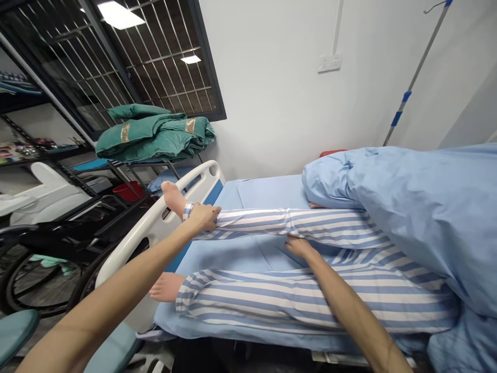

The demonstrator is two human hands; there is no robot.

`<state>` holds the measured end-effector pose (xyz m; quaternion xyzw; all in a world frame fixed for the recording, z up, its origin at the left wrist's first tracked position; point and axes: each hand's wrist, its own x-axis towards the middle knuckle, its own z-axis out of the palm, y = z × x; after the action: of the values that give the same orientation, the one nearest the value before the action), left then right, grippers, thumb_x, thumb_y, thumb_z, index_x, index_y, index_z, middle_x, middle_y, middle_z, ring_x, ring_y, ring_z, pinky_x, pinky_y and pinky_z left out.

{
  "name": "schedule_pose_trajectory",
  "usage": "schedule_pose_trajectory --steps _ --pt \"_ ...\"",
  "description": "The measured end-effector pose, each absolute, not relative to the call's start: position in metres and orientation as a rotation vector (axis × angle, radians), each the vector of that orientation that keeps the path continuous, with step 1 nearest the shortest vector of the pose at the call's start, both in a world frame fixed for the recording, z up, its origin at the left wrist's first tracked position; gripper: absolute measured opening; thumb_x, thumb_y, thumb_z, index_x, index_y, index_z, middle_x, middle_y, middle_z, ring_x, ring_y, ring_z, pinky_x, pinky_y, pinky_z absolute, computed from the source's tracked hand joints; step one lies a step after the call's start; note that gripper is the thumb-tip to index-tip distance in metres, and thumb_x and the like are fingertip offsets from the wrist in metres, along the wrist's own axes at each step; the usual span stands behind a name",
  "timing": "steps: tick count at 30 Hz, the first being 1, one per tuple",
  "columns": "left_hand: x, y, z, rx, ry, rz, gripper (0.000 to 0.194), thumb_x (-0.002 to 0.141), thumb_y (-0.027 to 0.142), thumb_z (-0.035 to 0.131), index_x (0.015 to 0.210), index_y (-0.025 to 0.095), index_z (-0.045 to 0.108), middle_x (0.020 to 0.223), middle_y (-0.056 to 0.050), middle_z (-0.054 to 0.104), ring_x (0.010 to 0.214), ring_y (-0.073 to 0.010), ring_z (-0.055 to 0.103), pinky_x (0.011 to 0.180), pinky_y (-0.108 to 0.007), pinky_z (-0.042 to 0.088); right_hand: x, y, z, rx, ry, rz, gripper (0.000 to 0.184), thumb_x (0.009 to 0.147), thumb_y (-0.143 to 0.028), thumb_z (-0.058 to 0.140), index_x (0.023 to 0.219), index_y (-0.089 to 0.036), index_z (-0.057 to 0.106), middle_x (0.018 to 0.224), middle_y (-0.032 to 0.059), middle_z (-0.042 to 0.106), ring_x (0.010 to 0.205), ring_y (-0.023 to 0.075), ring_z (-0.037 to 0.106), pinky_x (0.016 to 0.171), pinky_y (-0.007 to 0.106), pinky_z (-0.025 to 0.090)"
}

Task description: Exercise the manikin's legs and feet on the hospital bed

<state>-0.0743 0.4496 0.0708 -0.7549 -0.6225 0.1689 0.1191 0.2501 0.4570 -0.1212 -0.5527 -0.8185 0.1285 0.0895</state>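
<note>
A figure in blue-and-white striped trousers lies on the bed; I cannot tell whether it is a person or a mannequin. The far leg [252, 220] is held up off the sheet, straight, its bare foot [173, 199] over the footboard. My left hand [204, 216] is wrapped over this leg just above the ankle. Under the knee, where the trouser cloth bunches, my right hand [298, 246] holds the leg from below, its fingers partly hidden. The near leg [264, 298] rests flat on the bed, foot [167, 286] bare. A light blue quilt [411, 207] covers the upper body.
A white footboard [155, 220] closes the bed's left end. Beyond it are a wheelchair [39, 274], a red bucket [128, 191] and folded green bedding [155, 135] beneath a barred window. An IV pole [417, 72] stands by the wall at right.
</note>
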Motion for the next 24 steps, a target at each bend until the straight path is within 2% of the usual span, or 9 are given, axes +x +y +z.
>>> schedule_pose_trajectory --steps 4,9,12,14,17,20,24 --pt "-0.073 0.448 0.073 -2.203 -1.827 0.474 0.039 0.065 0.024 0.060 0.104 0.020 0.060 0.095 -0.013 0.068 0.082 -0.0270 0.059 0.084 -0.041 0.039 0.251 0.456 -0.123 -1.641 -2.444 0.437 0.048 0.085 -0.028 0.044 0.130 -0.011 0.050 0.139 0.0164 0.047 0.127 0.0268 0.045 0.102 0.032 0.035" --pt "-0.080 0.449 0.057 -2.224 -1.895 0.451 0.045 0.059 0.028 0.062 0.104 0.021 0.059 0.094 -0.012 0.068 0.084 -0.0299 0.061 0.078 -0.039 0.041 0.253 0.458 -0.115 -1.630 -2.381 0.362 0.046 0.086 -0.029 0.045 0.129 -0.015 0.050 0.137 0.0130 0.050 0.126 0.0249 0.046 0.100 0.030 0.035" --pt "-0.082 0.450 0.046 -2.207 -1.932 0.411 0.049 0.059 0.033 0.062 0.107 0.023 0.057 0.094 -0.010 0.068 0.085 -0.0310 0.062 0.074 -0.037 0.042 0.255 0.461 -0.111 -1.714 -2.281 0.245 0.038 0.089 -0.031 0.041 0.118 -0.012 0.057 0.124 0.0159 0.060 0.115 0.0250 0.055 0.094 0.030 0.040" --pt "-0.080 0.450 0.037 -2.181 -1.963 0.349 0.048 0.061 0.036 0.061 0.108 0.026 0.056 0.094 -0.008 0.069 0.086 -0.0296 0.063 0.074 -0.035 0.042 0.257 0.464 -0.109 -1.780 -2.183 0.173 0.035 0.091 -0.030 0.038 0.105 -0.010 0.063 0.106 0.0169 0.068 0.101 0.0253 0.062 0.086 0.030 0.043" --pt "-0.072 0.449 0.020 -2.174 -2.022 0.195 0.047 0.064 0.037 0.061 0.109 0.028 0.055 0.096 -0.005 0.069 0.089 -0.0279 0.063 0.077 -0.033 0.041 0.261 0.468 -0.108 -1.792 -2.052 0.074 0.032 0.090 -0.028 0.039 0.087 -0.012 0.066 0.083 0.0147 0.070 0.085 0.0248 0.065 0.077 0.030 0.045" --pt "-0.062 0.447 -0.001 -2.206 -2.065 0.049 0.043 0.066 0.037 0.060 0.108 0.028 0.056 0.100 -0.005 0.070 0.093 -0.0280 0.063 0.079 -0.033 0.040 0.265 0.471 -0.106 -1.746 -1.995 0.009 0.029 0.087 -0.024 0.040 0.080 -0.013 0.066 0.076 0.0128 0.070 0.080 0.0239 0.064 0.073 0.030 0.045" --pt "-0.048 0.446 -0.030 -2.186 -2.174 -0.045 0.041 0.067 0.038 0.060 0.107 0.029 0.057 0.101 -0.003 0.070 0.096 -0.0278 0.062 0.078 -0.031 0.040 0.267 0.473 -0.102 -1.692 -1.982 0.030 0.028 0.085 -0.019 0.040 0.083 -0.013 0.067 0.080 0.0124 0.069 0.084 0.0235 0.062 0.074 0.029 0.044"
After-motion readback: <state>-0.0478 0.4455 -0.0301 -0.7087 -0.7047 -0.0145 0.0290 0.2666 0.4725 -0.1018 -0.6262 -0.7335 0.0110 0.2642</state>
